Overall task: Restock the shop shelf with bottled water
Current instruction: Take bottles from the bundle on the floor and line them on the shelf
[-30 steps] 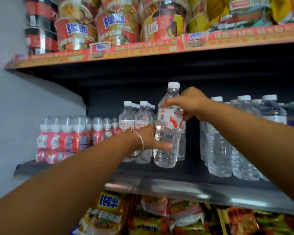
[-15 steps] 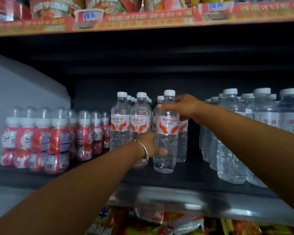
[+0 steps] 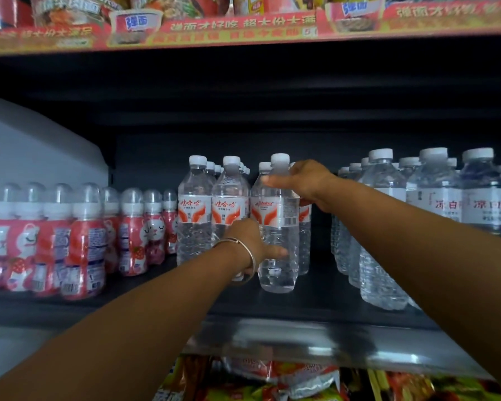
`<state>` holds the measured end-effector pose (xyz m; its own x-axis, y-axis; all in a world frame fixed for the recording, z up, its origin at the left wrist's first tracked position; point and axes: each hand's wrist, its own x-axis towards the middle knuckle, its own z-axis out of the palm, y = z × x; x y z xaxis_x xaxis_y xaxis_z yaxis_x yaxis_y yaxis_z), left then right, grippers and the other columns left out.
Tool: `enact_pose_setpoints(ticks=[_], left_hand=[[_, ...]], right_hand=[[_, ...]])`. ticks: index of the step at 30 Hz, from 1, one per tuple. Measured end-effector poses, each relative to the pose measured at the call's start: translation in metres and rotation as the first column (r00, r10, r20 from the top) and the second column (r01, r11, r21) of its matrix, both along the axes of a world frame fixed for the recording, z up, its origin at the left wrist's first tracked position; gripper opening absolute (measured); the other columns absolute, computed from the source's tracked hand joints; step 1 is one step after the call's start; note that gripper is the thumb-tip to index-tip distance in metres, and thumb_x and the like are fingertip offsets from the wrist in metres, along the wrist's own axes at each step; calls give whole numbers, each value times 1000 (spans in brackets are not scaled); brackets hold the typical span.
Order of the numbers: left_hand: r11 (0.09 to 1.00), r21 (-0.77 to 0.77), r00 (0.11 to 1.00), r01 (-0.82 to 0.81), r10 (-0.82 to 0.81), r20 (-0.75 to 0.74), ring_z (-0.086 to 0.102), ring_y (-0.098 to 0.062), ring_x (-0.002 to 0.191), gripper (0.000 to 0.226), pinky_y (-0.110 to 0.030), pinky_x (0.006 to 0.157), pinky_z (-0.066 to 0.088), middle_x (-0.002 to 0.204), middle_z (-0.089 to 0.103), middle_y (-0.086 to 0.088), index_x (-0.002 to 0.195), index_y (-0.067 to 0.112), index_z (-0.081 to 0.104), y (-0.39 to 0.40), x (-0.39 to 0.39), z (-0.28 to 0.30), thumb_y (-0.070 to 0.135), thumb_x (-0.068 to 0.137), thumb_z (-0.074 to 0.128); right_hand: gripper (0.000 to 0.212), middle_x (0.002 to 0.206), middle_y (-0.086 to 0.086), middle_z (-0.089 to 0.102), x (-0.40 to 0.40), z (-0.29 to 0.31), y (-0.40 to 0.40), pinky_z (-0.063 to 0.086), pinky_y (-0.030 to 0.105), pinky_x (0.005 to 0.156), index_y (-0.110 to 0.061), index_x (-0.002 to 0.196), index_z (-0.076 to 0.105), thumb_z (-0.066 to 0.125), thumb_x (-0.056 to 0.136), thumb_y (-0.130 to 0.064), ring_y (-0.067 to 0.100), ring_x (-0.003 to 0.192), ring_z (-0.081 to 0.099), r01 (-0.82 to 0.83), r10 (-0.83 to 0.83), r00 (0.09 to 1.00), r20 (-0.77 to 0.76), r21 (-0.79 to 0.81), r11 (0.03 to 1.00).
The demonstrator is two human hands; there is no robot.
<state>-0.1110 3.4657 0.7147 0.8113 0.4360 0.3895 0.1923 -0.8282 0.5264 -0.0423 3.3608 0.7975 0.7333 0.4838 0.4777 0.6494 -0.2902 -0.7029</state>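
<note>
One clear plastic water bottle with a red-and-white label [image 3: 276, 227] stands on the dark shelf [image 3: 315, 299] just right of its matching rows, my left hand [image 3: 253, 241] and right hand [image 3: 307, 180] both grasping it; release remains, I judge.

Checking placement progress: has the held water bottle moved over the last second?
Yes. The held bottle came down onto the shelf and now stands beside the row of matching bottles.
</note>
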Motion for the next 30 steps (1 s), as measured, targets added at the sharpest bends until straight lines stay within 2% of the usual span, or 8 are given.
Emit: enact_pose_setpoints(ticks=[3, 7, 10, 12, 16, 22, 25, 30], left_hand=[[984, -170, 998, 51, -57, -28, 64, -25, 69, 38, -38, 66, 55, 82, 64, -13, 104, -1, 57, 4, -2, 6, 26, 80, 71], [998, 11, 998, -59, 59, -22, 69, -31, 87, 21, -41, 79, 57, 93, 70, -16, 90, 0, 62, 17, -7, 12, 20, 85, 63], [996, -84, 999, -25, 27, 17, 70, -32, 81, 11, -41, 72, 59, 93, 69, -19, 81, 2, 60, 21, -6, 6, 10, 88, 57], [990, -137, 999, 14, -10, 34, 70, -34, 75, 20, -43, 70, 59, 89, 70, -21, 76, 2, 59, 17, -6, 1, 18, 88, 61], [993, 114, 1000, -28, 26, 11, 59, -23, 61, 47, -35, 74, 55, 62, 58, -7, 57, 11, 48, 16, -5, -4, 50, 78, 67], [999, 28, 996, 18, -16, -93, 64, -26, 63, 32, -35, 68, 57, 73, 65, -14, 75, 5, 56, 25, 3, 2, 34, 82, 67], [998, 57, 995, 11, -5, -102, 68, -29, 74, 33, -38, 74, 58, 83, 67, -17, 89, 0, 61, 27, 4, 4, 33, 84, 65], [982, 185, 995, -50, 65, -73, 66, -34, 95, 31, -44, 85, 55, 104, 66, -19, 100, 0, 61, 35, 10, 2, 28, 86, 61]], right_hand=[[53, 105, 8, 64, 5, 1, -1, 53, 45, 89, -8, 117, 49, 65, 82, -44, 27, 94, 64, -45, 48, 995, -91, 35, 998], [31, 96, 8, 60, 7, -1, -4, 57, 41, 80, -11, 106, 49, 65, 86, -27, 24, 86, 63, -94, 101, 987, -129, 57, 994], [31, 91, 6, 59, 3, 0, -2, 58, 37, 69, -10, 105, 54, 68, 84, -28, 21, 78, 62, -79, 83, 989, -126, 38, 996], [38, 98, 10, 63, 3, 0, 1, 58, 37, 67, -7, 107, 57, 71, 81, -31, 24, 82, 64, -43, 46, 992, -121, 31, 999], [41, 96, 9, 64, 0, -1, 9, 57, 38, 68, -8, 102, 54, 73, 79, -37, 23, 78, 65, -2, 3, 998, -69, 20, 1000], [63, 107, 8, 65, -2, 0, 17, 57, 46, 79, -11, 117, 52, 77, 71, -45, 28, 91, 66, -25, 22, 995, -97, -28, 999], [57, 101, 8, 67, -3, 0, 18, 56, 43, 80, -13, 113, 52, 73, 74, -48, 25, 89, 66, -35, 27, 993, -113, -64, 997], [42, 89, 11, 67, -4, 1, 18, 53, 31, 55, -13, 99, 43, 69, 81, -41, 24, 69, 65, -28, 16, 994, -110, -108, 994]])
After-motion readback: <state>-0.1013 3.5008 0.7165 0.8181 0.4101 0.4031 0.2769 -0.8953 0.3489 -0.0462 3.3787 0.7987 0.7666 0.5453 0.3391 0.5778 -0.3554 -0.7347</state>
